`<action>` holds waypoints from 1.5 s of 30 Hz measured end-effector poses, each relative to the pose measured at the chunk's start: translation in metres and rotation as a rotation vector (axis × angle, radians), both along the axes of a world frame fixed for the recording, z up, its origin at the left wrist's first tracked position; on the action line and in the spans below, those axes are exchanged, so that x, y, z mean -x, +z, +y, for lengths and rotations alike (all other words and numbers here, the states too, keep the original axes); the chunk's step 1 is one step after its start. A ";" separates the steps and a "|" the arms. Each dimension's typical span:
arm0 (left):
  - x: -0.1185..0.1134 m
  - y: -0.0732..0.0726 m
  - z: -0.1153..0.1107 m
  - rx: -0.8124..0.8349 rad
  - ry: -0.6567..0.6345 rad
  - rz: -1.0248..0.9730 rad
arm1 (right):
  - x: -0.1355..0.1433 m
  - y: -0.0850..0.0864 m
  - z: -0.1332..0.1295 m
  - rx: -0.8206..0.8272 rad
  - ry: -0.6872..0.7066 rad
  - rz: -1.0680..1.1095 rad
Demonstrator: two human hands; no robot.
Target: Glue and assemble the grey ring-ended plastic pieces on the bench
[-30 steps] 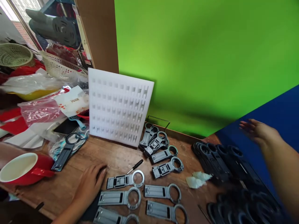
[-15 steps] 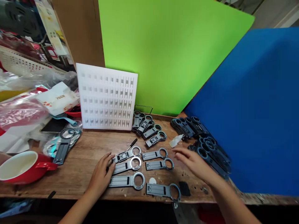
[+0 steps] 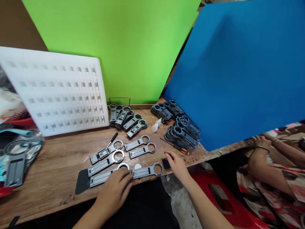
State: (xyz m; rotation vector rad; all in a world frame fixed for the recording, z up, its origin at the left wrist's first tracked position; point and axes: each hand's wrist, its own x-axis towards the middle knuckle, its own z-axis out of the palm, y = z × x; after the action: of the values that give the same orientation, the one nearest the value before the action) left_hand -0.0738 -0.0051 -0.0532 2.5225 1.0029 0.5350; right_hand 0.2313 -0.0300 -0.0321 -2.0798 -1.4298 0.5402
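Note:
My left hand (image 3: 115,187) lies with loosely bent fingers over the ring end of the nearest grey ring-ended bracket (image 3: 101,178); its fingertips reach the end of another grey bracket (image 3: 143,172). My right hand (image 3: 176,165) is at the table's front edge, beside a small black pad (image 3: 166,163). Its fingers are drawn together; whatever is between the tips is too small or hidden to make out. More such brackets (image 3: 101,163) lie in two loose columns, several in all. A white disc (image 3: 137,166) lies between the columns.
Bracket piles (image 3: 183,135) stand at the right and back (image 3: 124,117). An orange-handled screwdriver (image 3: 182,149), a small white bottle (image 3: 156,125) and a black-handled tool (image 3: 114,137) lie among them. A white slotted foam board (image 3: 69,92) leans left. Another person's hand (image 3: 262,143) is far right.
The view has swung right. My right hand has moved from near the piles to the front edge by the black pad. My left hand has shifted nearer, onto the front bracket.

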 end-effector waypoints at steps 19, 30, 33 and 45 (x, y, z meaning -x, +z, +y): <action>-0.094 0.018 0.075 0.121 0.025 0.340 | -0.011 -0.053 0.027 -0.192 -0.276 0.278; -0.106 0.015 0.092 0.069 -0.051 0.377 | -0.011 -0.055 0.029 -0.156 -0.246 0.251; -0.100 0.019 0.103 0.033 -0.009 0.360 | -0.011 -0.054 0.029 -0.161 -0.240 0.254; -0.099 0.017 0.125 0.120 0.091 0.418 | -0.010 -0.052 0.030 -0.191 -0.219 0.253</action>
State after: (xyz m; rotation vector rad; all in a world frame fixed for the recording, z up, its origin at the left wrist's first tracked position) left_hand 0.0250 0.1200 -0.0358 2.5420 1.2553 -0.0377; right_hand 0.2411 0.0003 -0.0840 -1.9087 -1.0524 0.5331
